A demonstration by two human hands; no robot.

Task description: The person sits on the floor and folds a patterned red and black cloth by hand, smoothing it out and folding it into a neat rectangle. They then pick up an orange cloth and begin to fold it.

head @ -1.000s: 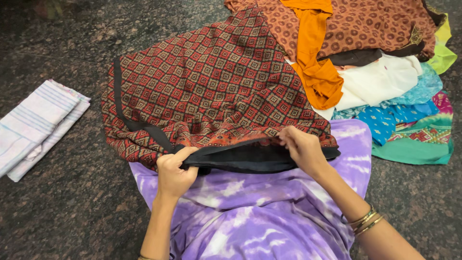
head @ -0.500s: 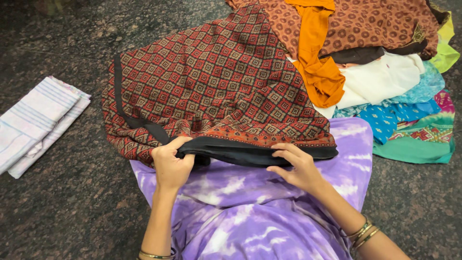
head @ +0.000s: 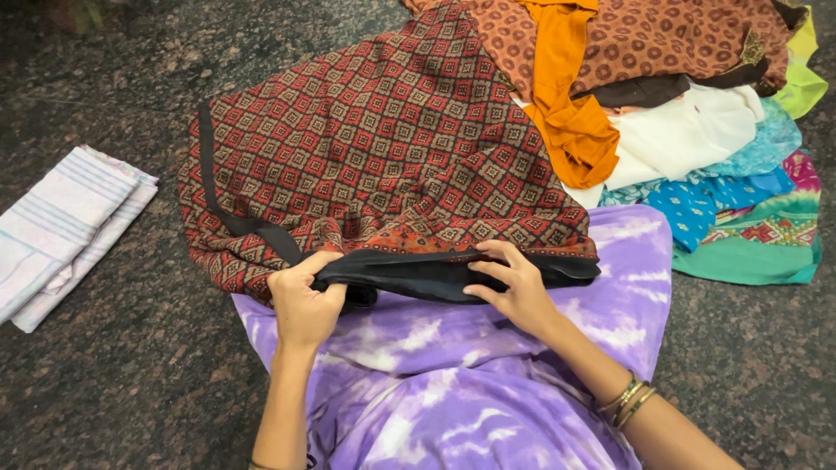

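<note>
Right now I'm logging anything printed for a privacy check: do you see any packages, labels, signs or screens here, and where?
None in view: only cloth on the dark stone floor, and no tag shows on the red patterned garment that the left hand and right hand grip.

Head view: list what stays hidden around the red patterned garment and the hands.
- Left hand fingertips: tucked under the black hem.
- Red patterned garment top edge: covered by the orange cloth.
- Both elbows: cut off by the bottom edge.
- Pile's lower layers: buried under the brown dotted cloth.
</note>
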